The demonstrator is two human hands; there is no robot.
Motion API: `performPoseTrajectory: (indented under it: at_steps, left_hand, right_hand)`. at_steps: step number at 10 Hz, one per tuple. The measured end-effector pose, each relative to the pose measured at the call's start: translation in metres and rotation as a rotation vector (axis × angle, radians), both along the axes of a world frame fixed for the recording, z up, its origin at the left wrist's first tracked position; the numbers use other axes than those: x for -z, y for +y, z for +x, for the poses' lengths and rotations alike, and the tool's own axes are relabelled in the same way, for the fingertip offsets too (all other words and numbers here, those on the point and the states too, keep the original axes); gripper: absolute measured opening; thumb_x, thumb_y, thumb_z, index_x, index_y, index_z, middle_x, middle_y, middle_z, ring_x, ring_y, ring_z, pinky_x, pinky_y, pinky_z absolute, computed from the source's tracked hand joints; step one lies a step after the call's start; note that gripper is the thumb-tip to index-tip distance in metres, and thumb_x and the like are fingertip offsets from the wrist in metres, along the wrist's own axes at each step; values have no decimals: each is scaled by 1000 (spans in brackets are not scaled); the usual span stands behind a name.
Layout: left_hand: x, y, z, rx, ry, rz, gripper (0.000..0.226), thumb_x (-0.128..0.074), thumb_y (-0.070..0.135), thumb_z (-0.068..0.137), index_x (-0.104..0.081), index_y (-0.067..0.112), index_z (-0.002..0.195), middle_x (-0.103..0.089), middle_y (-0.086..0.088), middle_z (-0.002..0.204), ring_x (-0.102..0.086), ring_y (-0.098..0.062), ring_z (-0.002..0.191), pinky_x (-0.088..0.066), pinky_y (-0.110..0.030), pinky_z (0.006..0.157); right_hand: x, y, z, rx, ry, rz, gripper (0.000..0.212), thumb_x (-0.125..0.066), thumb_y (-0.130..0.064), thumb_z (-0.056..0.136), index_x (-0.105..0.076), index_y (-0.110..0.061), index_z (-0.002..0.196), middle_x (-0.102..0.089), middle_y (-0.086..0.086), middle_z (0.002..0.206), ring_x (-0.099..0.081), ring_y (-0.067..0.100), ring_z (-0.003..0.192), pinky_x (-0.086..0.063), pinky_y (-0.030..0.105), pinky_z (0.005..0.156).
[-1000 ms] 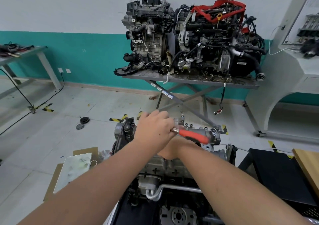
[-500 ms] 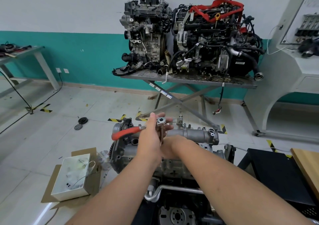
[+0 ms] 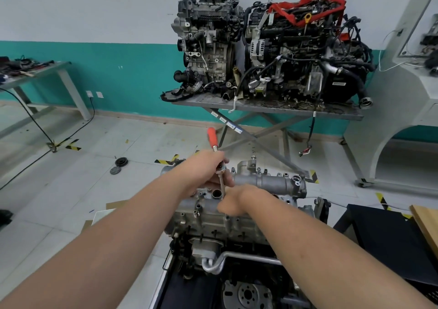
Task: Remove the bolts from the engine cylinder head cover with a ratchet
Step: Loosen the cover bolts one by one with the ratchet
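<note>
The grey engine cylinder head cover [image 3: 265,181] lies across the middle of the view, on top of the engine in front of me. A ratchet with a red handle [image 3: 211,136] stands on a thin steel extension [image 3: 222,186] that reaches down to the cover. My left hand [image 3: 205,168] grips the ratchet near its head, and the red handle points away and up. My right hand [image 3: 231,203] is curled around the bottom of the extension, at the cover's near side. The bolt under the socket is hidden by my hands.
A scissor-leg metal table [image 3: 267,108] with two other engines [image 3: 272,45] stands behind. A black stand [image 3: 379,235] and a wooden board [image 3: 426,223] are at the right. A workbench [image 3: 35,76], cables and round discs [image 3: 118,165] on the floor lie to the left.
The red handle has swung from pointing right, round to the left, and now points away and up. My left hand stays on the ratchet head, my right hand stays low on the extension.
</note>
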State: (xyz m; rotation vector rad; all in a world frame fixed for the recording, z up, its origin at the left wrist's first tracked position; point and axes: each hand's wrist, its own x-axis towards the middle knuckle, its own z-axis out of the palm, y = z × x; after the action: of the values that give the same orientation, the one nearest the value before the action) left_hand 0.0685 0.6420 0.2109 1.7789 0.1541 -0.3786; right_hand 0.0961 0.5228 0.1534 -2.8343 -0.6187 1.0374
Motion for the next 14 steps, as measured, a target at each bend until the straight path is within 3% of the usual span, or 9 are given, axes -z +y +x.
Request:
performPoseTrajectory:
  at_steps: [1,2,3,4,5,7,9,11,14]
  left_hand:
    - [-14,-6,5,201,-100,399,14,-39,21,98,-51,14,97,-74,-7,74,-67,-16,60,-50,-33,63]
    - [-19,-15,7,392,-376,937,18,-41,29,101,-49,21,88,-63,-1,78,-54,-17,62,-44,-31,57]
    - [-8,-21,0,425,-702,1273,35,-39,50,102,-50,24,82,-48,8,82,-47,-14,75,-46,-34,72]
    - [13,-25,-12,228,-886,1228,60,-30,65,92,-65,19,79,-51,4,90,-45,-17,87,-35,-34,77]
    - [33,-23,-17,16,-914,830,61,-37,61,91,-67,9,82,-59,-2,101,-52,-22,93,-41,-37,78]
    - [46,-43,-33,-349,-702,-42,39,-37,51,98,-67,29,108,-67,12,114,-68,-10,96,-54,-29,86]
    - [40,-46,-26,-514,-291,-631,32,-40,34,106,-68,23,94,-76,-3,96,-70,-16,74,-42,-31,66]
    - [23,-37,-18,-504,-63,-606,28,-52,25,100,-64,12,79,-73,-6,72,-72,-19,66,-49,-31,69]
    - [-10,-27,1,-169,62,74,22,-38,15,93,-57,5,97,-73,-2,68,-73,-20,61,-55,-30,66]
  right_hand:
    - [-2,0,-6,-15,-40,-21,29,-35,-39,94,-52,-21,109,-52,-4,90,-48,23,94,-39,37,83]
    - [-7,-2,-8,44,-42,-31,33,-40,-25,91,-55,-19,120,-57,0,106,-53,20,94,-41,35,81]
    - [-10,-10,-9,37,-148,38,19,-45,-19,92,-58,-14,106,-58,1,90,-57,13,73,-45,29,67]
    - [-21,22,-20,547,-155,621,21,-50,-10,100,-52,-12,121,-51,-4,82,-58,-6,55,-52,15,70]
    - [-14,41,-21,753,-183,416,16,-54,-2,96,-58,-13,108,-48,-3,79,-55,13,79,-47,37,97]
    - [-4,3,-8,-111,-119,13,36,-42,-18,103,-50,-9,137,-55,12,136,-50,32,127,-40,43,107]
    - [5,-1,2,37,12,87,48,-27,-33,103,-53,-12,138,-53,10,144,-47,26,133,-37,43,109]
    - [10,1,0,121,-53,118,32,-28,-21,96,-59,-16,88,-64,9,98,-60,26,95,-48,44,94]
    - [6,-8,-3,113,-42,81,45,-36,-34,91,-55,-19,129,-59,4,124,-55,25,112,-46,39,95]
